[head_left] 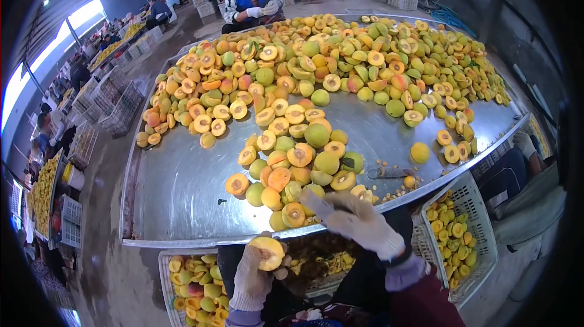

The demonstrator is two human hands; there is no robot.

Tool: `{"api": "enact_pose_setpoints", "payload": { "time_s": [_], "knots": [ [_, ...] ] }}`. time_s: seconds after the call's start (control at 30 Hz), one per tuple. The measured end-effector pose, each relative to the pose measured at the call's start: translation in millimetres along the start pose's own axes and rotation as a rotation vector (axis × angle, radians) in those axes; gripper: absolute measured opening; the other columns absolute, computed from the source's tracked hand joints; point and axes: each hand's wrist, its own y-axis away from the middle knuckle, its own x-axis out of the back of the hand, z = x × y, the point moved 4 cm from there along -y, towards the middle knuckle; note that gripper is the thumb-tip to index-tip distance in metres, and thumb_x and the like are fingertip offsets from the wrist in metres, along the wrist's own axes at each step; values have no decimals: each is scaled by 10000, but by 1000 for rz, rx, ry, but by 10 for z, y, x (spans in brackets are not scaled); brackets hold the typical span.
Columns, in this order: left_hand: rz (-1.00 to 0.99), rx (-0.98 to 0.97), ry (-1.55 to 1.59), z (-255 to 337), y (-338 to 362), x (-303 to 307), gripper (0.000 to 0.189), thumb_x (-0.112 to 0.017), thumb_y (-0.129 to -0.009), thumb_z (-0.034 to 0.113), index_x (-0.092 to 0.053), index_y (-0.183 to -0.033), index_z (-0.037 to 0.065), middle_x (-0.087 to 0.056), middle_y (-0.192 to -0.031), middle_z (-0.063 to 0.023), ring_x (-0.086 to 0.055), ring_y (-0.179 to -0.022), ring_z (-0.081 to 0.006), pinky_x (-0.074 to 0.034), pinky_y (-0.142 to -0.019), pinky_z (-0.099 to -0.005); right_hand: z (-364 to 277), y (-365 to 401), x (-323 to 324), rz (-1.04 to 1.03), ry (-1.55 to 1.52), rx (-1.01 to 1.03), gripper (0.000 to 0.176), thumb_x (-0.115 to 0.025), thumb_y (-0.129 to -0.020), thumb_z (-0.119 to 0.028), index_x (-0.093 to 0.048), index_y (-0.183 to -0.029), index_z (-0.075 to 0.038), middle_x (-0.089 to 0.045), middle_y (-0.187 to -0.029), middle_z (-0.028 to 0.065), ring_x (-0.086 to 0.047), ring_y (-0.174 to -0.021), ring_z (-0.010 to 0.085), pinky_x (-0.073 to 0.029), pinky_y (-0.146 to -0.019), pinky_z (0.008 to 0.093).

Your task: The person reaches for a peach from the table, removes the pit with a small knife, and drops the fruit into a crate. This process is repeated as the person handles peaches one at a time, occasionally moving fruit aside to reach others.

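Now left hand [251,279] holds a peach half [267,252] in its grip, right hand [360,222] with grip wide

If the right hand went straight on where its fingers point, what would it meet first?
Probably the nearest peaches on the metal table, just beyond the right hand; depth is unclear, so it may already touch one. The left hand holds a peach half.
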Motion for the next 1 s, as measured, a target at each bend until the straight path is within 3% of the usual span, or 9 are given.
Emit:
{"api": "enact_pose_setpoints", "payload": {
  "time_s": [0.07, 0.13, 0.17, 0.27, 0.4, 0.47, 0.63, 0.77, 1.0],
  "knots": [
    [22, -36, -79, -21, -18, -32, 604, -497, -942, 551, -436, -1355, 115, -614, -1108, -155, -619, -851, -299, -482, -579, -334, 115, 367, -195, -133, -510, 27, 461, -634, -903, -373, -550, -1248, -79, -601, -913, 68, -565, -835, 146, -465, -795, 281],
    [6, -35, -37, -81, -73, -42, 613, -439, -971, 545, -431, -1350, 63, -606, -1151, -162, -621, -934, -303, -520, -689, -378, 77, 568, -336, -199, -447, 67, 468, -631, -909, -337, -529, -1303, -106, -626, -977, 43, -570, -895, 116, -463, -829, 265],
    [41, -121, -104, -100, -86, -98, 655, -381, -985, 560, -417, -1359, 23, -600, -1181, -171, -604, -1045, -294, -507, -869, -406, 226, 596, -451, -247, -365, 48, 477, -632, -907, -335, -523, -1306, -98, -641, -1007, 62, -608, -921, 143, -474, -852, 280],
    [-68, -148, -282, -37, 11, -282, 675, -354, -993, 559, -395, -1382, 8, -577, -1238, -178, -569, -1139, -277, -443, -999, -404, 463, 664, -752, -229, -349, 77, 500, -617, -897, -375, -514, -1303, -101, -657, -1054, 99, -655, -947, 197, -499, -856, 311],
    [-55, -179, -428, -61, 74, -294, 707, -337, -993, 572, -358, -1420, 9, -529, -1313, -177, -549, -1169, -254, -437, -1011, -384, 221, 833, -762, -193, -295, -5, 526, -588, -902, -403, -484, -1319, -99, -646, -1067, 100, -665, -931, 222, -511, -840, 325],
    [-74, -159, -359, -20, 142, -399, 692, -321, -1009, 541, -332, -1435, -3, -509, -1331, -164, -537, -1186, -239, -424, -1025, -365, 171, 870, -732, -84, 6, 120, 549, -577, -909, -434, -461, -1328, -99, -634, -1074, 107, -670, -912, 255, -519, -821, 339],
    [-116, -164, -474, 0, 201, -428, 714, -331, -1014, 525, -269, -1466, -24, -477, -1364, -150, -511, -1224, -232, -406, -1046, -345, 193, 906, -735, -30, -31, 161, 583, -575, -897, -508, -468, -1302, -102, -632, -1059, 120, -667, -903, 280, -522, -791, 360],
    [-139, -212, -458, -1, 240, -443, 711, -352, -1008, 529, -315, -1432, -40, -498, -1331, -148, -534, -1186, -224, -432, -1017, -339, 94, 959, -740, -109, 147, 33, 616, -572, -884, -543, -457, -1302, -106, -641, -1047, 116, -668, -919, 287, -522, -772, 377],
    [-133, -226, -502, -1, 268, -373, 724, -373, -989, 568, -429, -1352, -56, -568, -1234, -133, -578, -1109, -202, -447, -985, -322, 0, 1042, -730, -86, 249, 128, 606, -578, -881, -526, -456, -1293, -97, -651, -1000, 121, -669, -913, 297, -529, -779, 386]
  ]
}}
